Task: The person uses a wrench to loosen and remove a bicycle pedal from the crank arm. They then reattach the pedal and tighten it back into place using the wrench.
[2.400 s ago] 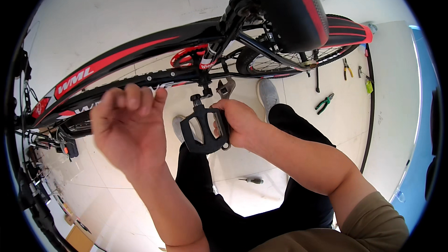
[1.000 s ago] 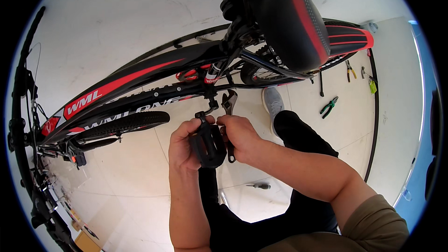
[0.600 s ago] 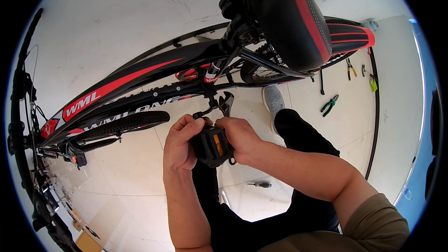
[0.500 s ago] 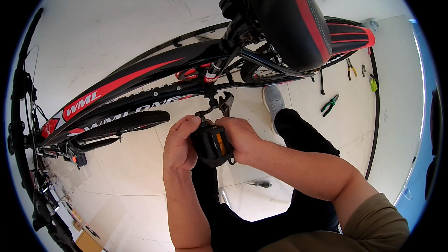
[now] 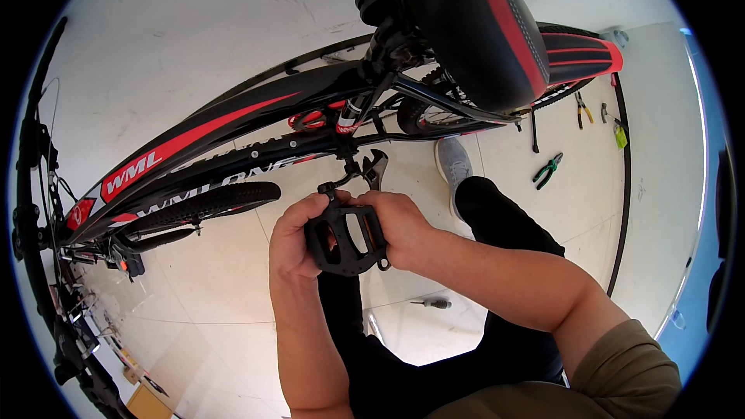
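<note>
A black bicycle pedal (image 5: 342, 240) sits at the end of the crank arm (image 5: 339, 183), its broad openwork face toward me. My left hand (image 5: 293, 239) is closed around the pedal's left side, with the thumb up near the axle. My right hand (image 5: 400, 225) is wrapped around an adjustable wrench (image 5: 375, 169) beside the pedal's right side. The wrench's jaw sticks out above the fingers, apparently clear of the axle, and the holed end of its handle shows below them. My right fingertips meet the pedal's upper edge; the fingers behind it are hidden.
The black and red bicycle (image 5: 209, 136) spans the view, its saddle (image 5: 497, 39) overhead. On the pale floor lie green-handled pliers (image 5: 548, 171), yellow-handled pliers (image 5: 583, 111), a hammer (image 5: 613, 115) and a screwdriver (image 5: 434, 304). My grey shoe (image 5: 453, 167) stands beside the rear wheel.
The pedal has turned about its axle, from edge-on with its amber reflector showing to its open face. Both hands stay around it, and the wrench remains in my right hand.
</note>
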`<state>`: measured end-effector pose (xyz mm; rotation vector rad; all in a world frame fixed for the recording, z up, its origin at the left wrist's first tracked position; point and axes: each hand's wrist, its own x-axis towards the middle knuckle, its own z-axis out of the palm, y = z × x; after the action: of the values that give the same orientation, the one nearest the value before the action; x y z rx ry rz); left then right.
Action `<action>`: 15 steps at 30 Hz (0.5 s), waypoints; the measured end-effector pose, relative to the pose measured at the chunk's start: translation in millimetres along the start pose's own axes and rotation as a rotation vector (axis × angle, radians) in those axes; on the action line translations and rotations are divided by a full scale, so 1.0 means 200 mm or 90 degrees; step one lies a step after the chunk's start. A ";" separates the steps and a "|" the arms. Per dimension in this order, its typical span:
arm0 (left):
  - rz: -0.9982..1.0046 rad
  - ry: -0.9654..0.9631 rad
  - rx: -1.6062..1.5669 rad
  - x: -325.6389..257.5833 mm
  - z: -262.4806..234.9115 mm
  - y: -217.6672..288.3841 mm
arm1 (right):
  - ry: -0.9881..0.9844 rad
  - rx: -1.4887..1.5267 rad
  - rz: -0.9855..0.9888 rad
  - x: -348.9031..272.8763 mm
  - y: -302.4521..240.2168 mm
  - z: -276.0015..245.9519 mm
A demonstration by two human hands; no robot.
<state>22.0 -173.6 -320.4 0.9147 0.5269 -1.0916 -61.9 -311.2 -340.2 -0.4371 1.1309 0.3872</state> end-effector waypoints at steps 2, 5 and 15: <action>0.000 -0.003 -0.005 0.01 -0.01 0.00 | 0.013 -0.003 0.006 0.00 0.00 0.00; -0.009 -0.031 -0.023 0.03 -0.04 0.00 | 0.018 -0.002 0.011 0.00 -0.01 0.00; -0.046 -0.093 -0.081 0.05 -0.10 0.01 | 0.053 -0.021 -0.002 -0.03 -0.08 0.01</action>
<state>28.4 -162.9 -338.3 0.7034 0.5061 -1.1673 -54.0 -324.9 -331.6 -0.4875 1.2053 0.3893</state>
